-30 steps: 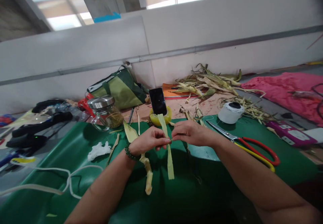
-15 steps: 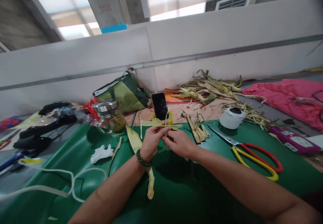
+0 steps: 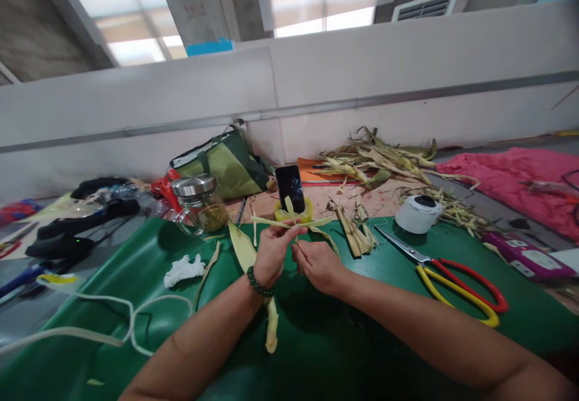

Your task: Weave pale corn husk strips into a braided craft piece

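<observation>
Pale yellow-green corn husk strips [image 3: 266, 222] cross one another just above the mat, at the centre of the head view. My left hand [image 3: 270, 257], with a dark green bead bracelet at the wrist, pinches them near the crossing. Close beside it, my right hand [image 3: 320, 263] has its fingers curled tight around the lower end of a strip, mostly hidden by the fingers. One strip stands upright, and another bends down behind my right hand. Under my left wrist lies a long husk piece [image 3: 243, 247] with a thick stub end.
The green mat [image 3: 136, 268] carries red-and-yellow-handled scissors [image 3: 423, 259], a white thread spool [image 3: 417, 214], cut husk strips [image 3: 350, 229], a crumpled tissue [image 3: 183, 270] and a glass jar [image 3: 199, 205]. A phone [image 3: 290, 189] leans upright behind yellow tape [image 3: 307, 211]. Dried husks [image 3: 375, 157] lie further back.
My right hand has drawn down slightly, a little apart from the left. The upright strip now shows wider above the crossing, and a strip bending to the right has come into view.
</observation>
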The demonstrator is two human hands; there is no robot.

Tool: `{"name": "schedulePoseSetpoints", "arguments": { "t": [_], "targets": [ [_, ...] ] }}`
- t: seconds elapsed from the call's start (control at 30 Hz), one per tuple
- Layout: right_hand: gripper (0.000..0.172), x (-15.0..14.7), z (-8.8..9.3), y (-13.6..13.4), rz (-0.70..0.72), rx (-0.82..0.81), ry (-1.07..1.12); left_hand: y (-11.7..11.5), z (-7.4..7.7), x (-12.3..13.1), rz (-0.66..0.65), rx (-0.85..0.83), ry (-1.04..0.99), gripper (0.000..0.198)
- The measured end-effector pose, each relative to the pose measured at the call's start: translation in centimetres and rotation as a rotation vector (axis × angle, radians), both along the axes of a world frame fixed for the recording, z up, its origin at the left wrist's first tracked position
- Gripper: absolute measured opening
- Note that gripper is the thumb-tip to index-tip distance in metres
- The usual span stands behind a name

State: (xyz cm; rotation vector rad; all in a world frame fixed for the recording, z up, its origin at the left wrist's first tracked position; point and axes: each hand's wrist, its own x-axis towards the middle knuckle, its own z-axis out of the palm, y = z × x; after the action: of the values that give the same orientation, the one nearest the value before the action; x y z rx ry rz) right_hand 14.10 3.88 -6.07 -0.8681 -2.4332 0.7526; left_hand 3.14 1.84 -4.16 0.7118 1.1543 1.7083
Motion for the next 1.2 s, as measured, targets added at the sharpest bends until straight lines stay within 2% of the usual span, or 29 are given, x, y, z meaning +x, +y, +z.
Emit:
{"name": "schedulePoseSetpoints", "arguments": {
  "t": [0.23, 0.37, 0.5, 0.6, 0.67, 0.77, 0.83, 0.93, 1.03, 1.2],
  "targets": [
    [0.037, 0.4, 0.1, 0.7, 0.046, -0.177, 0.228, -0.2, 0.5, -0.4, -0.219, -0.026, 0.023, 0.047],
    [0.044, 0.4, 0.0, 0.7, 0.055, -0.181, 0.235, -0.4, 0.5, -0.4, -0.181, -0.005, 0.092, 0.031],
    [0.042, 0.3, 0.0, 0.0, 0.076, -0.130, 0.155, -0.3, 0.3, -0.6, -0.106, -0.022, 0.101, 0.033],
    [0.037, 0.5, 0.3, -0.3, 0.061, 0.013, 0.011, 0.0, 0.2, -1.1, -0.100, -0.050, 0.125, 0.036],
    [0.036, 1.1, 0.7, 0.0, 0.009, 0.211, -0.057, 0.3, 0.3, -1.6, -0.113, -0.038, 0.136, 0.037],
    [0.034, 2.2, 1.2, 1.3, -0.099, 0.554, 0.075, 0.5, 0.2, -2.1, -0.135, -0.006, 0.179, 0.037],
    [0.032, 2.7, 1.1, 2.3, -0.179, 0.712, 0.106, 0.5, 0.1, -2.2, -0.188, -0.008, 0.237, 0.036],
    [0.024, 2.8, 0.3, 3.6, -0.173, 0.778, 0.004, 0.4, -0.1, -2.0, -0.269, -0.005, 0.326, 0.033],
    [0.023, 2.8, -0.2, 4.0, -0.045, 0.805, -0.066, 0.3, 0.1, -2.1, -0.285, -0.017, 0.403, 0.032],
    [0.030, 3.6, 0.7, 4.0, 0.054, 0.745, -0.126, 0.0, 1.2, -2.7, -0.300, -0.095, 0.478, 0.028]
  ]
}}
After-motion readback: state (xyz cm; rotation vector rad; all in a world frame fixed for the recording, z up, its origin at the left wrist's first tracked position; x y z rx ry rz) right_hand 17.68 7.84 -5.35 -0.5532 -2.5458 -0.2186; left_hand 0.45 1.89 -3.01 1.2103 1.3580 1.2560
